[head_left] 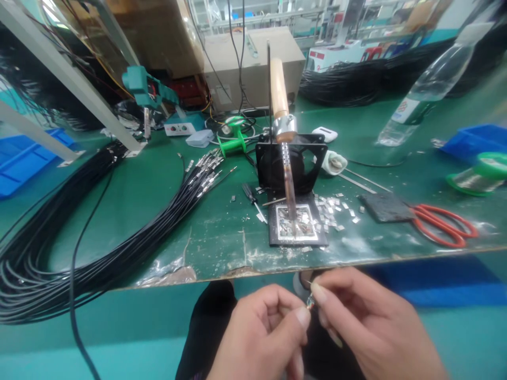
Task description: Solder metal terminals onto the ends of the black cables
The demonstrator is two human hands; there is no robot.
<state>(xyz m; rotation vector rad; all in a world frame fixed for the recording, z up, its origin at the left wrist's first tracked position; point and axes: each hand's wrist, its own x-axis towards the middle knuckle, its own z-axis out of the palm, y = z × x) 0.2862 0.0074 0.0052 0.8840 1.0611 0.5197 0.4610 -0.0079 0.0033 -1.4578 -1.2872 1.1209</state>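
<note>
Wire ends (310, 301) sit in front of the bench (219, 243), pinched by the left hand (264, 330) between thumb and finger, their tips gripped by the right hand (370, 316). They look light, bendy and fragile, best held near the base.

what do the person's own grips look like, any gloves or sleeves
The left grip and right grip are bare human hands: no glove, ring, sleeve or marking shows on either. A thumbnail is visible on each. The picture cuts off the forearms.
</note>
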